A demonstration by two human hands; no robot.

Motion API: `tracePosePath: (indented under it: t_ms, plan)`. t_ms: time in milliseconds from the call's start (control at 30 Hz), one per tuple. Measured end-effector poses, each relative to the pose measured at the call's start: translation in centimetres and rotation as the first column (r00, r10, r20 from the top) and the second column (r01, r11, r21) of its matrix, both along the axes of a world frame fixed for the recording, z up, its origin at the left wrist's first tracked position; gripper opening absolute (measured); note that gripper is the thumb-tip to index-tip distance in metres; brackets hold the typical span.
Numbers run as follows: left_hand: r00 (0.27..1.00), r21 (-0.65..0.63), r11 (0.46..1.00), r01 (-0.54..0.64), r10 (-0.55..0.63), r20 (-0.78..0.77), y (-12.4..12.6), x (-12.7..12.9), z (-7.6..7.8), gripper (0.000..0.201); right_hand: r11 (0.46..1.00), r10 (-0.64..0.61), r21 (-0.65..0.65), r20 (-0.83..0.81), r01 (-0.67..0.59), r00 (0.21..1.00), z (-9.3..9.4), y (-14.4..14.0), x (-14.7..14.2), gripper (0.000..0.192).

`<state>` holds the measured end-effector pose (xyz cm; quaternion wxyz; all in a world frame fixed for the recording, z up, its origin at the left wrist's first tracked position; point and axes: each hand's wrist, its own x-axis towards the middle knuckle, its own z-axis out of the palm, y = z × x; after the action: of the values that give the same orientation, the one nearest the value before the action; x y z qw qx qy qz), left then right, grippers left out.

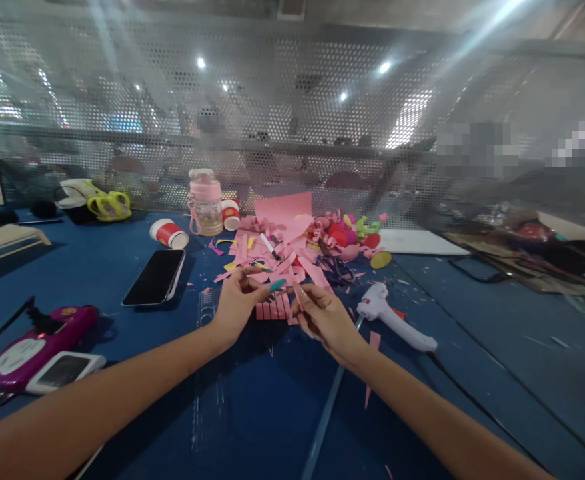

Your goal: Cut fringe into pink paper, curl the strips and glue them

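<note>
Head view, the only one: both hands meet at the middle of the blue table [97, 267], above a fringed pink paper piece [274, 309]. The left hand [237, 303] is curled, thumb and forefinger pinched on something small, a teal-tipped bit [277, 285] poking out toward the other hand; I can't tell whether that is a nail or a scrap. The right hand [322, 317] mirrors it, fingers closed in a fine pinch on a thin pale sliver, too small to name. The pinches nearly touch, held up off the surface, likely so the tiny bits can be lined up in clear sight.

Just beyond the pinch sits a heap of pink paper scraps [287, 247], within easy reach for picking. Right of the right hand lies a white glue gun [395, 317] on its side, nozzle end near the wrist, cord trailing off. Left of the left hand, well apart, a black phone [155, 277]; further back a pink bottle [205, 203] and a tipped red cup [169, 233].
</note>
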<state>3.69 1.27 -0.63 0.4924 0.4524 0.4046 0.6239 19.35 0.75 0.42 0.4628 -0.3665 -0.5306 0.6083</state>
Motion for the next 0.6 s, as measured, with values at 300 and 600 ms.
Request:
tracePosePath:
  t_ms: [300,600]
  plan:
    - [1.000,0.028,0.999,0.028,-0.028,0.010,-0.07,0.04,0.14,0.045,0.998,0.060,-0.022,-0.008,-0.060,0.998,0.07,0.00,0.12,0.028]
    - [1.000,0.024,0.999,0.031,-0.031,-0.004,-0.10,0.21,0.08,0.046,0.996,0.074,-0.052,0.001,-0.074,0.997,0.18,-0.04,-0.12,0.028]
